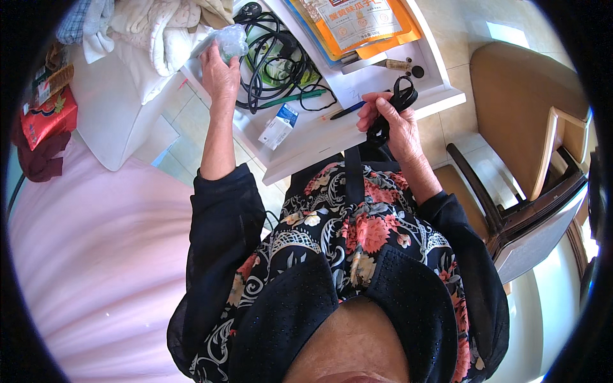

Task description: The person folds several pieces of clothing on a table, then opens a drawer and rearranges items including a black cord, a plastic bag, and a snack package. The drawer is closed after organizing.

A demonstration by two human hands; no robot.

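My left hand [221,72] grips a crumpled clear plastic bag [232,40] at the left edge of an open white drawer [313,139]. Coiled black cables [268,62] lie in the drawer, just right of that hand. Over the drawer's front right part, my right hand [393,117] holds a bundled black cord [402,95]. Near it are a blue pen [348,110] and, further left, a blue and white box [279,126]. A green stick-like item [299,97] lies beside the cables. Orange snack packets [359,24] fill the back right.
Folded clothes [167,38] lie on a pale surface at the upper left. A red package [48,115] is at the far left, above a pink bed cover [105,268]. Brown padded chairs [522,95] stand at the right. The drawer's front wall is close to my body.
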